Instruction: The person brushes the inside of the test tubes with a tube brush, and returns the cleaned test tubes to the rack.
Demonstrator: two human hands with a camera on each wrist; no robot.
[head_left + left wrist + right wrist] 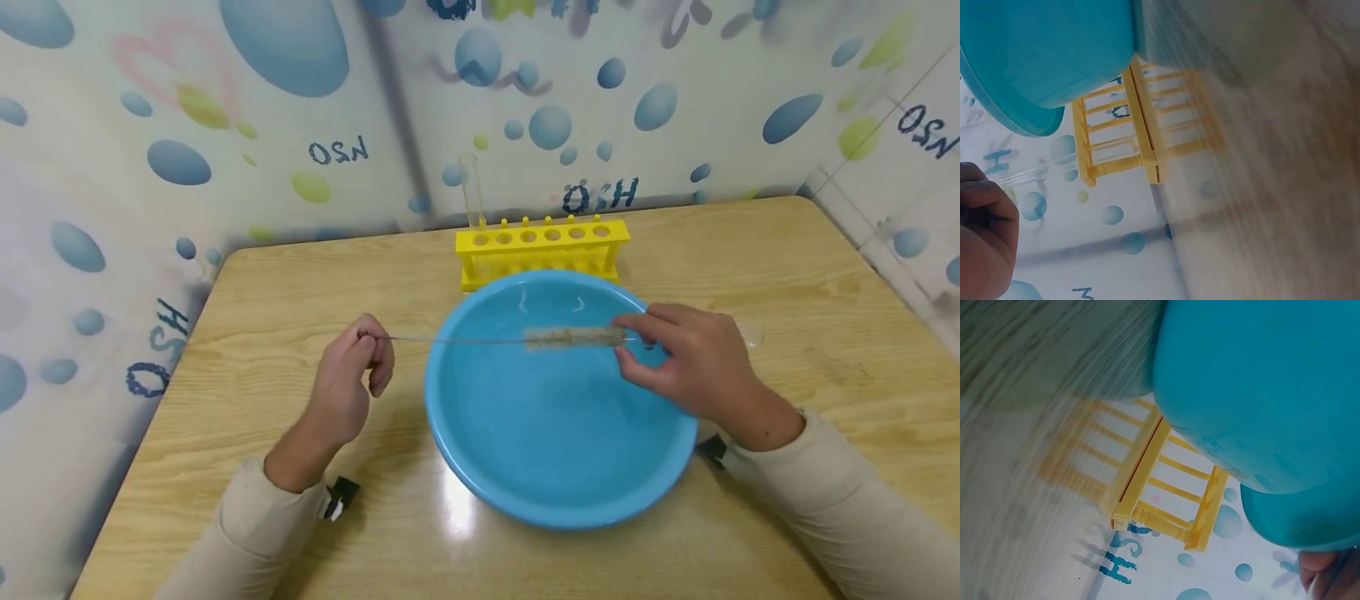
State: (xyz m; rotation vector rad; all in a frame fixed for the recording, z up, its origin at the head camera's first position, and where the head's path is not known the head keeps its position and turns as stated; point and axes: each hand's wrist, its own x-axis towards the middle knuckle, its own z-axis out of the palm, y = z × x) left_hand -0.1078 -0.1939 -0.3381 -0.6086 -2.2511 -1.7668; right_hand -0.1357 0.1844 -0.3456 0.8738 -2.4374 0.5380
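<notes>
A test tube brush (573, 337) stretches nearly level above a round blue basin (555, 450). My left hand (347, 379), left of the basin, pinches the end of its thin wire handle. At the bristled end, my right hand (693, 358) holds the tip between thumb and fingers, over the basin's right rim. The left wrist view catches only part of the left hand (985, 231), with the basin (1041, 56) above. A bit of the right hand (1329, 575) shows at the lower corner of the right wrist view; the brush cannot be made out there.
Behind the basin stands a yellow test tube rack (543, 242), with one glass test tube (472, 192) upright in its left hole. A clear, rounded object (752, 336) lies right of my right hand, partly hidden. A patterned wall (390, 183) borders the wooden table (315, 283) at the back.
</notes>
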